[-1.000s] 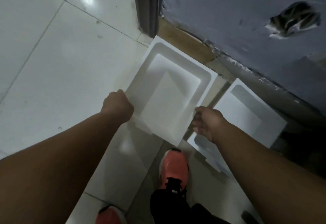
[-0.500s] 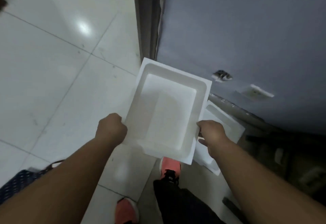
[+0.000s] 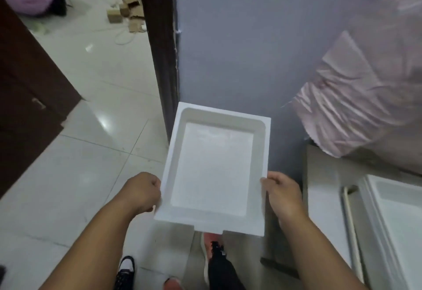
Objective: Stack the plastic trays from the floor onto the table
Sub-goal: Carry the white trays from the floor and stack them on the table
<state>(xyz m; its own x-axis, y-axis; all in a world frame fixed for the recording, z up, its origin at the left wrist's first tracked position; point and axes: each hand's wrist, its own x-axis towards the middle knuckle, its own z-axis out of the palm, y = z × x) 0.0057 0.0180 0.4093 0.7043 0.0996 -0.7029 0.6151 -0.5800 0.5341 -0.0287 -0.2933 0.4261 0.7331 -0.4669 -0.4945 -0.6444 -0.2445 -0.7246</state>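
White plastic tray held level between hands, left hand and right hand gripping its side rims

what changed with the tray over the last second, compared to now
The white tray has come up from floor level beside the wall to a raised carry in front of the body, and the view has swung up and right, bringing a second tray on a surface at lower right into sight. The tray left on the floor is out of view. Unchanged: left hand and right hand grip the tray's side edges.
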